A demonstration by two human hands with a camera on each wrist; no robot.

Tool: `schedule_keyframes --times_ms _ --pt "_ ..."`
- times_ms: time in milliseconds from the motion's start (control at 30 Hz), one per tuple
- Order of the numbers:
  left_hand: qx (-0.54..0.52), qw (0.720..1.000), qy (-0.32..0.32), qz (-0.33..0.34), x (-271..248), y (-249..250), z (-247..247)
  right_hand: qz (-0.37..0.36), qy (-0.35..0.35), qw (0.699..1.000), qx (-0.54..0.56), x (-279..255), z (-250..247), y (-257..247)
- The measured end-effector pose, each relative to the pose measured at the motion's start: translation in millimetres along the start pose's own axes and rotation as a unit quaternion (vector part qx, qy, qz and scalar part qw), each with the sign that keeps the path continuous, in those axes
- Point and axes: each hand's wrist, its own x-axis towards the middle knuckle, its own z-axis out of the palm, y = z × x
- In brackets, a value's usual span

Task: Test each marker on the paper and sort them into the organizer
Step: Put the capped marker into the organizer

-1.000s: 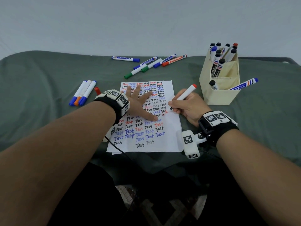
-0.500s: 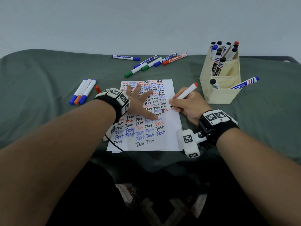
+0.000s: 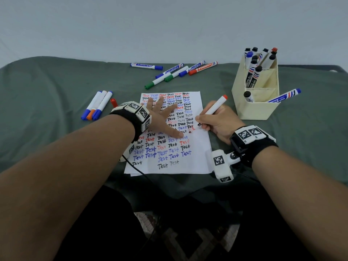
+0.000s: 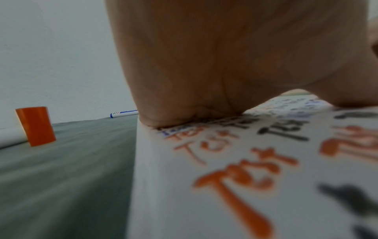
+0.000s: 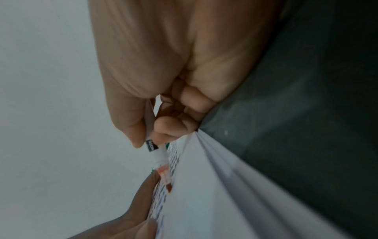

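Observation:
A white paper (image 3: 195, 159) covered in red, blue and black "Test" words lies at the table's middle. My left hand (image 3: 162, 119) lies flat on it with fingers spread, its palm (image 4: 204, 64) pressing the sheet (image 4: 204, 202). My right hand (image 3: 216, 123) grips an uncapped red marker (image 3: 214, 109) like a pen, its red tip (image 5: 166, 181) on the paper's right edge (image 5: 204, 202). Its red cap (image 3: 113, 102) lies left of the paper. The cream organizer (image 3: 258, 102) stands at right holding several markers.
Several capped markers (image 3: 177, 72) lie scattered beyond the paper. Three more, blue and orange (image 3: 98, 105), lie at left; an orange cap end (image 4: 35, 126) shows in the left wrist view. A blue marker (image 3: 284, 96) leans out of the organizer's front. Green cloth (image 3: 47, 110) covers the table.
The right hand has shifted the marker tip slightly while writing a red mark at the paper's right edge. The left hand stays pressed on the sheet.

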Motion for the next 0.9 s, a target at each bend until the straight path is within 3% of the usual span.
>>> schedule_keyframes --times_ms 733,900 --pt "0.000 1.000 -0.008 0.005 -11.0 3.4 -4.5 -0.004 0.032 0.999 0.015 1.3 -0.1 2.6" --pt "0.001 1.000 -0.007 0.002 -9.2 3.1 -3.8 -0.005 0.000 1.000 0.014 0.7 0.8 3.3"
